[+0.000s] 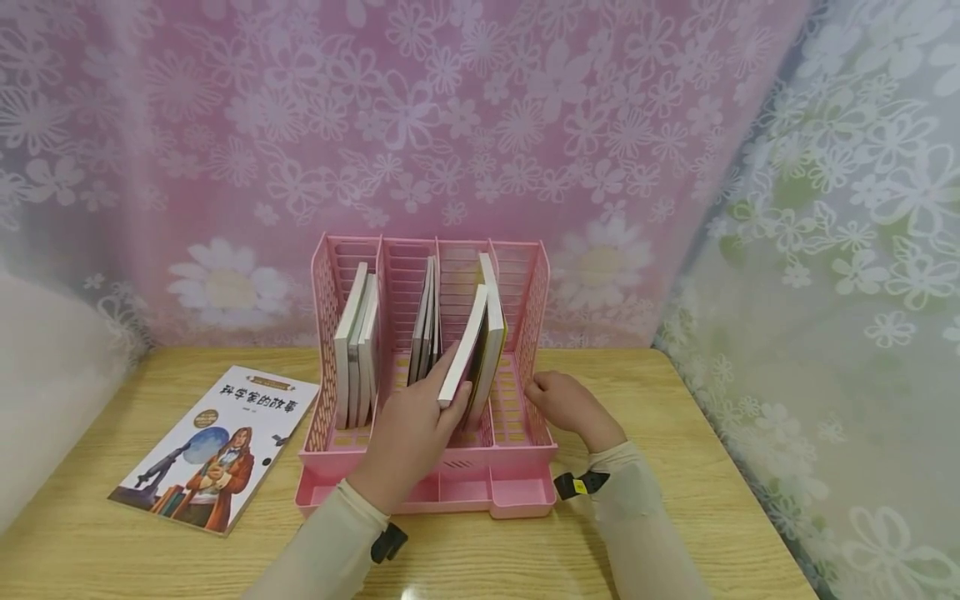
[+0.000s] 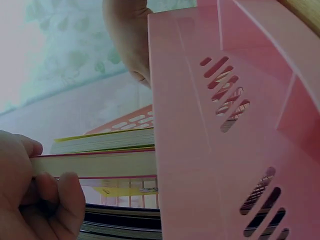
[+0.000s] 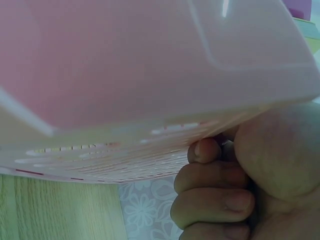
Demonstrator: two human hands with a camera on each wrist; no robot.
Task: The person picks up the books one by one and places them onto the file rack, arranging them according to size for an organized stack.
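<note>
My left hand (image 1: 408, 437) grips a book (image 1: 462, 346) by its near edge, thumb on one side and fingers on the other. That book is tilted within the third compartment of a pink desktop file rack (image 1: 427, 460), against a larger yellow-edged book (image 1: 491, 354). In the left wrist view, the thumb and curled fingers pinch the held book (image 2: 107, 166); its covers have red edges. At the rack's right side wall, my right hand (image 1: 573, 408) pinches the front edge. The right wrist view has its fingers (image 3: 212, 205) curled beside the slotted wall (image 3: 165, 155).
Several books (image 1: 358, 354) stand in the leftmost compartment, and thin dark ones (image 1: 425, 321) lean in the second. A paperback with an illustrated cover (image 1: 217, 450) lies flat left of the rack. Shallow trays (image 1: 525, 492) run along the rack's front. Flowered cloth (image 1: 487, 125) hangs behind the wooden table (image 1: 660, 433).
</note>
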